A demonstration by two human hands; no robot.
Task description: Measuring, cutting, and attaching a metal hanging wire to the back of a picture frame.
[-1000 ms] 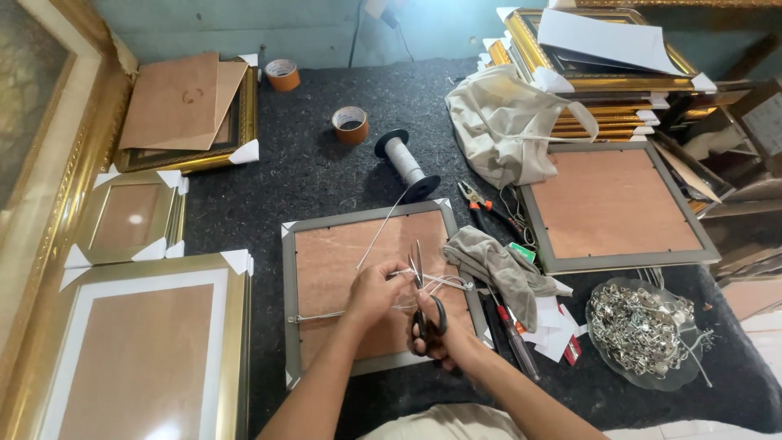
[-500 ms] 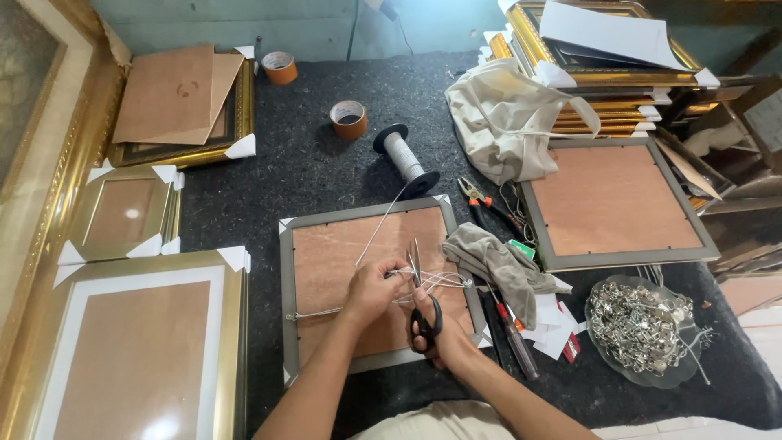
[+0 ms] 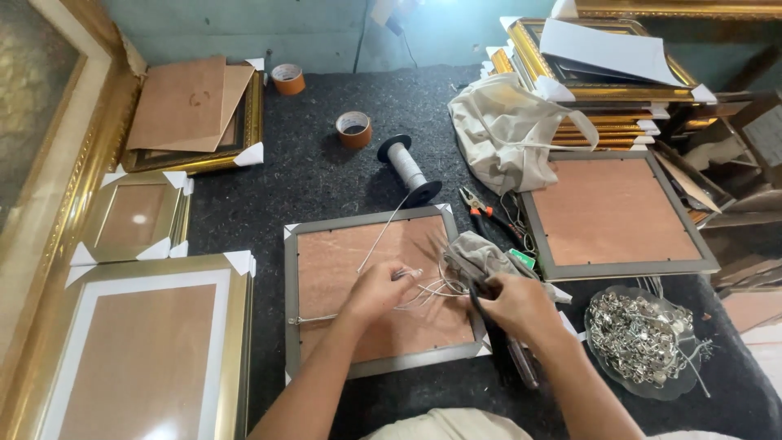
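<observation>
Around the grey frame (image 3: 383, 293) on the dark surface (image 3: 326, 179) lie a wire spool (image 3: 407, 169), two tape rolls (image 3: 353, 129), red-handled pliers (image 3: 482, 209), a crumpled cloth (image 3: 481, 254) just beside the right hand and a second grey frame (image 3: 615, 213). A shallow dish (image 3: 643, 338) holds a heap of metal hooks. The frame lies face down, its brown backing up. The left hand (image 3: 376, 292) pinches thin white wire (image 3: 423, 287) over the backing; the right hand (image 3: 515, 305) is closed on black-handled scissors (image 3: 476, 297).

**Frame, wire and scissors at the worktop's near edge**

Grey frame (image 3: 371, 365), face down, brown backing up, lies near the front edge. Thin white wire (image 3: 383, 236) crosses it from the spool (image 3: 409, 169) behind. Black-handled scissors (image 3: 481, 301) rest at its right edge.
</observation>
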